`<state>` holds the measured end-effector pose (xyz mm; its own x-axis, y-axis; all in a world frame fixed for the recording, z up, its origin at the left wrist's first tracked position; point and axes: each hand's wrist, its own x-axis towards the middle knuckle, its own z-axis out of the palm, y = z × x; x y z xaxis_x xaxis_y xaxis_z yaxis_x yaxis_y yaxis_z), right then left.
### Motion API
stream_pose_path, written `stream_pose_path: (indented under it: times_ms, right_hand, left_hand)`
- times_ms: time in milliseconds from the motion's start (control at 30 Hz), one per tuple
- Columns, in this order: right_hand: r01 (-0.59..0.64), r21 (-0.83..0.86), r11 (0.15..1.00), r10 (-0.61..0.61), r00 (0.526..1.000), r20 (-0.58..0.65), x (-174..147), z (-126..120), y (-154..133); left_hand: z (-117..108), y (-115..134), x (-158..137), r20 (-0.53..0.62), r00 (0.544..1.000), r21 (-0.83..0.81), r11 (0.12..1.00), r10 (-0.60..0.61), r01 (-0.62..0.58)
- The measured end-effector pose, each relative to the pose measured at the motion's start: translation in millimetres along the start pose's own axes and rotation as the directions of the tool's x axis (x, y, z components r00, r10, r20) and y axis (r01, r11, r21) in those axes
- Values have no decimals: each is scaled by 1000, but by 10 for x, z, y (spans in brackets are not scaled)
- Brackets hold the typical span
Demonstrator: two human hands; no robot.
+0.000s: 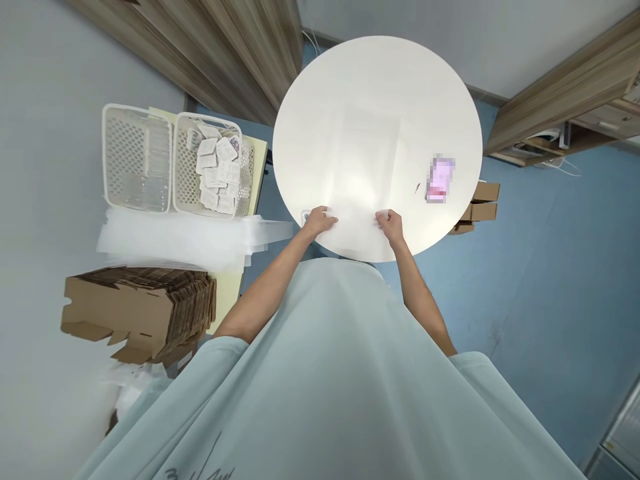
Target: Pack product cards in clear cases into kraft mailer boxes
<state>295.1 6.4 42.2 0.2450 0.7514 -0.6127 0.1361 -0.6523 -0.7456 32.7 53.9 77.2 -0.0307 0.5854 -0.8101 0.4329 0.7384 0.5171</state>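
Observation:
A thin translucent white sheet, apparently packing foam, lies lengthwise across the round white table. My left hand is at its near left edge, thumb and fingers closed on it in a pinch. On the opposite edge, my right hand pinches the sheet near its close right corner. Partly hidden beside my left hand is a small white-edged item at the table's rim. A pixelated pink-purple object rests to the right of the sheet, with a tiny dark speck between them.
Left, a side table bears a clear-looking white basket, another basket of small white packets, stacked translucent sheets and flattened cardboard boxes. Brown cartons stand beyond the round table's right edge, near a wooden shelf.

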Motion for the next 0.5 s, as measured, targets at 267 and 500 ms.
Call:
stream_pose_path:
  times_ms: [267,500]
  right_hand:
    - [35,-134,990,-40,999,-32,356,13,173]
    - [53,-248,967,-73,995,-70,525,-26,231]
  left_hand:
    - [155,-214,40,-72,996,276,961,44,-22]
    - [-196,-488,80,-90,966,498,851,244,-169]
